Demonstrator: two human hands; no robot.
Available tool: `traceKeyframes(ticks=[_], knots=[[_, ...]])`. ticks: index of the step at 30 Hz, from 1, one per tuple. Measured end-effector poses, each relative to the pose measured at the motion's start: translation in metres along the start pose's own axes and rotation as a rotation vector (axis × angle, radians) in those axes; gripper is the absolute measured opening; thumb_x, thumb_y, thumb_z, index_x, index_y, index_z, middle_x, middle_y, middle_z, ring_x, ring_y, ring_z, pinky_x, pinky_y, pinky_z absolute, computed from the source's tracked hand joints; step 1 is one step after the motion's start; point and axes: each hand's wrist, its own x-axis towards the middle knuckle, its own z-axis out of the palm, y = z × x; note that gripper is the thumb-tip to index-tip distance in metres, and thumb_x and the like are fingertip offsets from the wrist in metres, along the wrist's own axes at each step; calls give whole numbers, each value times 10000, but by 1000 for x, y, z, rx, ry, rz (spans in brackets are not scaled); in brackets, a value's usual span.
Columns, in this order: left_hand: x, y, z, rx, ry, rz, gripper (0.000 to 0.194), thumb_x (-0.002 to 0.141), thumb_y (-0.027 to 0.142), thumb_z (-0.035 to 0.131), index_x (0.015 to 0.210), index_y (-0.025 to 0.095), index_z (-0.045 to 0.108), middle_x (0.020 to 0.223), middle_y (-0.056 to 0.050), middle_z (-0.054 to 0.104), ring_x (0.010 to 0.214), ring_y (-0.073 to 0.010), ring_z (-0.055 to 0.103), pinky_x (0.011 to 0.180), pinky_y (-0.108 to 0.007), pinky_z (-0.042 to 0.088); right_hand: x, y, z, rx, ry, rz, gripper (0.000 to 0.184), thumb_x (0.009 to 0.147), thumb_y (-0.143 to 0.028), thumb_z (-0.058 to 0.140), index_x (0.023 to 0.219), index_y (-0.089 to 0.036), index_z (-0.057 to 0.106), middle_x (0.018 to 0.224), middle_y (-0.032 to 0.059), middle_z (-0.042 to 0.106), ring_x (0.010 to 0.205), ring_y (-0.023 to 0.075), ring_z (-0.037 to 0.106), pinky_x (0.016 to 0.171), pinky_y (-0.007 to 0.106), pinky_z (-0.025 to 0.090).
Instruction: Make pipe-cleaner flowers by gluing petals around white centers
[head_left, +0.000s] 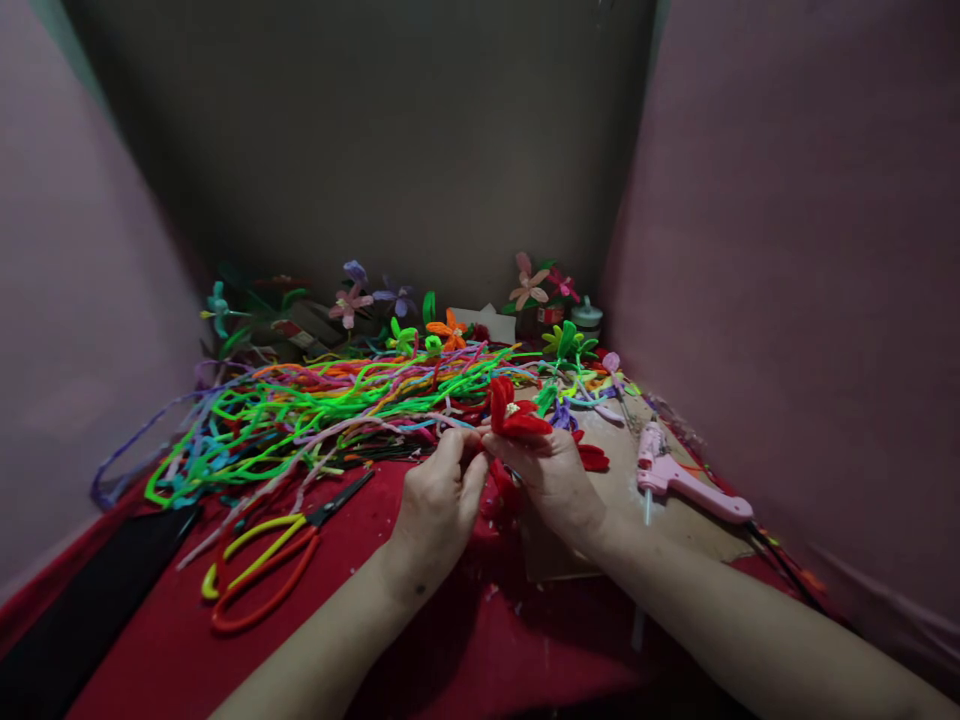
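A red pipe-cleaner flower [517, 412] with a small pale yellow centre is in my right hand [559, 490], whose fingers are closed round its base. Close against it, my left hand [442, 490] is closed in a pinch, with a bit of red pipe cleaner showing between thumb and fingers. The fingertips of both hands nearly meet, so the exact grip is partly hidden. More red petals [592, 457] show just beyond my right hand, and blurred red loops hang below the fingers.
A heap of coloured pipe cleaners [337, 400] spreads behind my hands. Scissors [277, 560] with yellow and red handles lie left on the red cloth [330, 660]. A pink glue gun [690, 480] rests on cardboard [555, 550] at right. Finished flowers [527, 285] stand along the back wall.
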Motion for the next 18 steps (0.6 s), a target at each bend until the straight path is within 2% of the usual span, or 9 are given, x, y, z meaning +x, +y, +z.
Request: traceKeyframes(ticks=[6,9,11,13,15,17,18], knots=[[-1,2,-2,-189,-54,-156,74,849,222,463,870,190,527,597,36,587,476,-100,552,475,-206,427,-2,-5,2,-35,-51,-5,157,701,-343,706,709,-192,664,741,15,589,728,156,528,692,299,458],[0,1,-1,-271,-81,-184,85,863,235,441,852,195,515,541,56,547,445,-101,527,472,-215,427,-2,-4,-1,-166,-55,-69,143,751,-343,663,738,-201,673,799,35,607,817,184,545,764,337,459],[2,-1,-2,-256,-107,-154,77,861,218,441,844,196,514,599,39,576,504,-107,561,522,-226,452,-2,-3,-4,-247,-22,-138,111,771,-316,648,780,-210,681,865,46,618,897,202,541,838,371,437],[6,-3,-7,-179,-107,-83,60,830,184,495,884,193,519,743,5,620,644,-124,610,624,-251,482,-2,-3,-5,-303,-2,-195,94,793,-293,625,818,-221,680,904,47,626,922,207,534,863,391,419],[9,-2,-14,-87,-31,-1,199,772,160,588,954,192,515,851,-17,614,764,-145,612,714,-283,489,-2,-5,-5,-347,13,-256,90,810,-285,606,823,-230,677,932,42,629,933,207,524,864,395,406],[10,4,-23,-20,154,96,247,745,153,641,960,193,525,846,-11,576,755,-140,581,719,-288,486,-3,-8,-3,-398,29,-331,93,819,-284,599,797,-231,673,938,35,626,938,204,509,861,392,391],[9,8,-27,-14,208,177,239,743,127,642,944,195,533,841,-9,559,764,-137,568,713,-282,483,-4,-10,-2,-430,34,-368,103,821,-283,599,770,-227,669,919,31,624,927,200,502,855,387,384]])
